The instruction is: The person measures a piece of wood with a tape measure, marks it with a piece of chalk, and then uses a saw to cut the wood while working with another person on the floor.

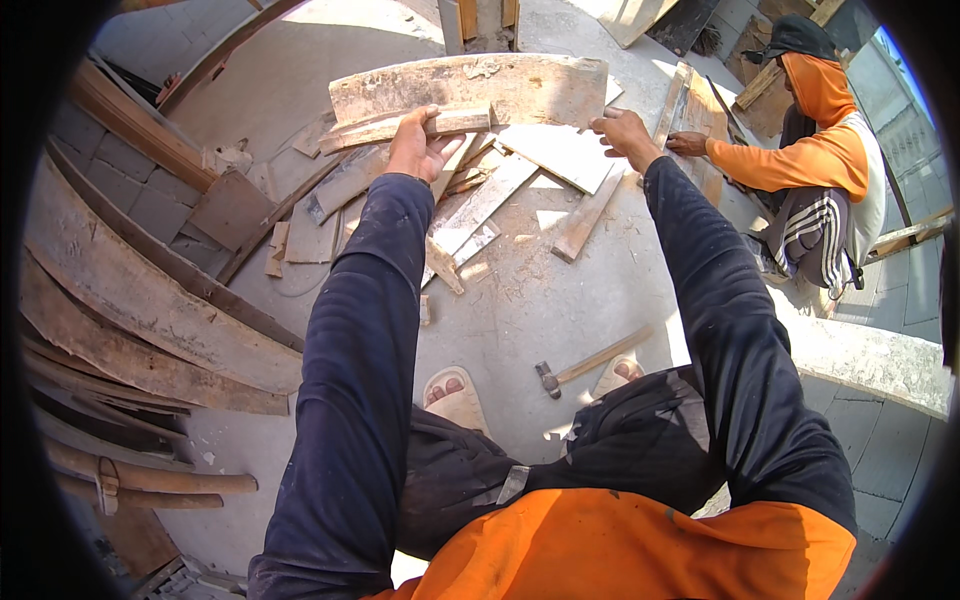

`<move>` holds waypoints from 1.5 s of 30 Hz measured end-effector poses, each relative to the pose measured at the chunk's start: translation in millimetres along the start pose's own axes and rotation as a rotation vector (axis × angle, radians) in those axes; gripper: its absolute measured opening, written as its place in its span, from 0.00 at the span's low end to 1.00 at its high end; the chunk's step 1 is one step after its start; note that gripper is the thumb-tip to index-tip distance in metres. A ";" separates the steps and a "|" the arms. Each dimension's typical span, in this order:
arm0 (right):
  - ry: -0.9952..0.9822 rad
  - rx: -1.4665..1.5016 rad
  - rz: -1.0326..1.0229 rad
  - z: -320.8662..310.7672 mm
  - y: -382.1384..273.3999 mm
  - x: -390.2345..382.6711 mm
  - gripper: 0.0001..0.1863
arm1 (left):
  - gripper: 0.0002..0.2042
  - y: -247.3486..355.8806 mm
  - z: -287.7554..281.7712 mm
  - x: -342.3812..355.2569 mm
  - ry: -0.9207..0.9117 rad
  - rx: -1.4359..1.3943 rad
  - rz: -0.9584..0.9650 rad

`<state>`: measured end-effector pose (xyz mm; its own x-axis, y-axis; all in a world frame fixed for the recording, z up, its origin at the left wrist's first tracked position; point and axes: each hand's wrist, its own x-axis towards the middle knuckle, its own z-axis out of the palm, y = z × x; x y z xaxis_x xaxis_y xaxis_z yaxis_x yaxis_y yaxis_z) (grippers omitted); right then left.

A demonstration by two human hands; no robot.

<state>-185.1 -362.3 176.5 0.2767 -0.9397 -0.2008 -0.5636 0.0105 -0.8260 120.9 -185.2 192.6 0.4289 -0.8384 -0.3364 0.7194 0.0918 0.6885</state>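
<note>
My left hand is closed around a short wooden batten, its thumb on top and its fingers below. Just behind the batten a wide, worn plank stands on edge, its underside hidden by other pieces. My right hand reaches out near the plank's right end, fingers bent but apart, with nothing visible in them. Beneath both hands lies a pile of loose boards, among them a pale flat board and a narrow strip. A hammer rests on the floor between my feet.
To the right a co-worker in an orange hood crouches, one hand on an upright board. Long curved planks are stacked on the left, with round poles below. A whitish slab lies at the right.
</note>
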 end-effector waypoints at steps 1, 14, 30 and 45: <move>0.000 -0.002 0.001 -0.9 -0.7 0.3 0.20 | 0.14 0.1 -0.9 0.9 -0.005 0.012 -0.004; -0.021 -0.007 -0.002 -3.7 0.6 -2.5 0.19 | 0.18 0.6 1.9 -9.6 0.069 -0.008 -0.026; -0.041 -0.028 0.026 -16.6 2.8 -13.6 0.21 | 0.13 -5.1 15.9 -10.2 0.013 -0.015 0.024; -0.347 -0.490 0.038 -43.0 10.1 -23.9 0.26 | 0.20 34.2 -65.5 36.3 -0.147 0.108 -0.001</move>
<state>-230.9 -354.4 195.5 0.4409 -0.7744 -0.4538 -0.8484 -0.1946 -0.4923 196.9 -177.3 161.9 0.3376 -0.9088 -0.2450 0.6534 0.0389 0.7560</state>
